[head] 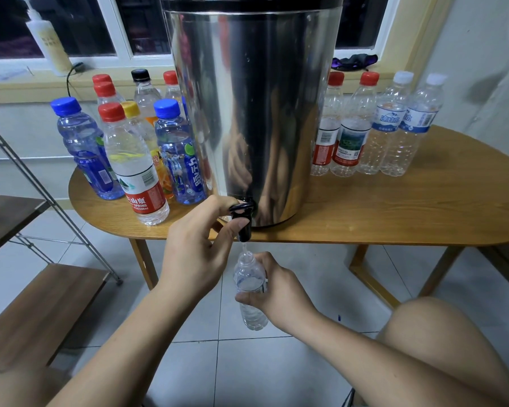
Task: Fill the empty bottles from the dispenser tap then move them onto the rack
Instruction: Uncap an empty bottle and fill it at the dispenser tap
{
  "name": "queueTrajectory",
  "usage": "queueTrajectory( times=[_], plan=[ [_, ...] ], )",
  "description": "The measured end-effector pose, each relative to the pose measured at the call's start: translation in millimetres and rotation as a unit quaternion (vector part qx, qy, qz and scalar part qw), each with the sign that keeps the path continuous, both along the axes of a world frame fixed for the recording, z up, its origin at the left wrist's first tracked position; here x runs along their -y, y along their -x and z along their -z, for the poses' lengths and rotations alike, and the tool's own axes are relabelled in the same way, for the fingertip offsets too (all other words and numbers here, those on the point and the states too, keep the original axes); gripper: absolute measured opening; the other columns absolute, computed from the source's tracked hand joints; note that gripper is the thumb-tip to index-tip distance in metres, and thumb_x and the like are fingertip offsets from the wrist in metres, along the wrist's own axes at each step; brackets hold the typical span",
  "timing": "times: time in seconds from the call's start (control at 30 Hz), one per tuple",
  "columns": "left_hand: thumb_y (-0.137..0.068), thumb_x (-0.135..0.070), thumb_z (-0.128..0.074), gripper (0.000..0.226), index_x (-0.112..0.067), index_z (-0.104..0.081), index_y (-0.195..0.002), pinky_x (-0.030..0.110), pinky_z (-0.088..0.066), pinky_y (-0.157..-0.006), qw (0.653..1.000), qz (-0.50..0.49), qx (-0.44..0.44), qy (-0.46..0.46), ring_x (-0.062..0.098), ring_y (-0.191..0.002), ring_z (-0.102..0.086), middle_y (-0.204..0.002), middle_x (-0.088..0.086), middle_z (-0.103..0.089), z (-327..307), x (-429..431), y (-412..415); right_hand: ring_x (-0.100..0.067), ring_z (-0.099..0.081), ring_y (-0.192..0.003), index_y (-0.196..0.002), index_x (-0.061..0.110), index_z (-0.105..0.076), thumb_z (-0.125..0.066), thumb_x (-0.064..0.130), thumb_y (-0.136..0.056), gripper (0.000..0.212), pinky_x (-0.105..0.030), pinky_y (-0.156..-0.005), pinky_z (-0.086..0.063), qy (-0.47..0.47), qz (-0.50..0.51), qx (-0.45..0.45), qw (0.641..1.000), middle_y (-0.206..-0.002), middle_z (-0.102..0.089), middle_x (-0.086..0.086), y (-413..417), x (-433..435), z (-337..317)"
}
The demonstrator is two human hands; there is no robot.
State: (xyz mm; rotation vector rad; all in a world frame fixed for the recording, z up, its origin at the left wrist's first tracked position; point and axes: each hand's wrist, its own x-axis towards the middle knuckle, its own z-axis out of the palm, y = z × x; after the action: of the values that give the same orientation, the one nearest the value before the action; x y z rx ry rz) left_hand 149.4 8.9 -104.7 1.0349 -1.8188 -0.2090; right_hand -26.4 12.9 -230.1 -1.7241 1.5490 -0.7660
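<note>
Grips the tap (243,221) with the left hand (197,251), fingers curled over the black lever, thumb pressed against the front of the spout; holds a clear bottle (251,289) in the right hand (279,292), fingers wrapped round its middle and thumb laid across the front; holds it upright and uncapped, mouth just beneath the spout, below the desk's front edge and above the tiled floor (276,371); catches a thin stream of water (244,246) running from spout to mouth; cannot tell how full; on the wooden desk (409,212), a tall steel dispenser (253,113) close to the front edge, tap jutting out past that edge; just beside it on the left, a cluster (133,160) of upright bottles with blue, red, yellow and black caps, several showing liquid, the nearest red-capped with a red and white label; right of it, a row (370,127) of four upright clear bottles side by side, two red-capped with red and white labels, two white-capped with blue and white labels, seemingly empty; at far left, apart from the desk, a rack (41,306) of metal rods and brown wooden shelves, standing on the floor; behind the desk, a sill (106,64) under a dark window, with a white pump bottle (49,39) at left and a dark cloth (354,61) at right; at lower right, a bare knee (453,348), beside the right forearm.
</note>
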Motion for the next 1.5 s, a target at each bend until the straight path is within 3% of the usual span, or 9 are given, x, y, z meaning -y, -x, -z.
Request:
queueTrajectory(
  times=[0.4, 0.63, 1.03, 1.5],
  plan=[
    [-0.100, -0.012, -0.077, 0.018, -0.022, -0.070, -0.113, 0.014, -0.047, -0.074, 1.000, 0.005, -0.001, 0.002, 0.000, -0.091, -0.065, -0.100, -0.017, -0.070, 0.5, 0.1, -0.8, -0.008, -0.067, -0.105, -0.127, 0.041, -0.048, -0.092, 0.046, -0.076, 0.068, -0.034, -0.092, -0.057, -0.001, 0.000, 0.000, 1.000, -0.115, -0.070, 0.018, 0.4, -0.1, -0.3],
    [-0.099, -0.011, -0.077, 0.021, -0.023, -0.070, -0.114, 0.005, -0.041, -0.073, 1.000, 0.001, 0.004, 0.002, -0.006, -0.091, -0.063, -0.103, -0.025, -0.067, -0.7, -0.9, 0.3, -0.008, -0.067, -0.104, -0.128, 0.040, -0.049, -0.093, 0.045, -0.076, 0.069, -0.033, -0.092, -0.057, 0.002, 0.004, -0.001, 1.000, -0.115, -0.070, 0.018, 0.6, 0.1, 0.2],
    [-0.100, -0.013, -0.076, 0.014, -0.019, -0.070, -0.111, 0.007, -0.042, -0.074, 1.000, 0.001, 0.011, 0.007, -0.001, -0.089, -0.063, -0.102, -0.018, -0.066, 0.2, 1.1, -0.3, -0.006, -0.067, -0.101, -0.127, 0.039, -0.050, -0.092, 0.046, -0.073, 0.069, -0.034, -0.090, -0.058, -0.005, 0.007, 0.000, 1.000, -0.112, -0.071, 0.020, -0.3, -0.3, -0.2],
    [-0.099, -0.011, -0.077, 0.024, -0.028, -0.067, -0.112, 0.005, -0.040, -0.071, 1.000, 0.003, 0.005, 0.002, -0.001, -0.089, -0.064, -0.100, -0.020, -0.066, -1.6, -0.6, 0.7, -0.010, -0.068, -0.103, -0.128, 0.040, -0.049, -0.092, 0.048, -0.073, 0.070, -0.035, -0.090, -0.058, -0.006, 0.007, -0.003, 1.000, -0.115, -0.071, 0.018, 0.1, -0.1, 0.5]
  ],
)
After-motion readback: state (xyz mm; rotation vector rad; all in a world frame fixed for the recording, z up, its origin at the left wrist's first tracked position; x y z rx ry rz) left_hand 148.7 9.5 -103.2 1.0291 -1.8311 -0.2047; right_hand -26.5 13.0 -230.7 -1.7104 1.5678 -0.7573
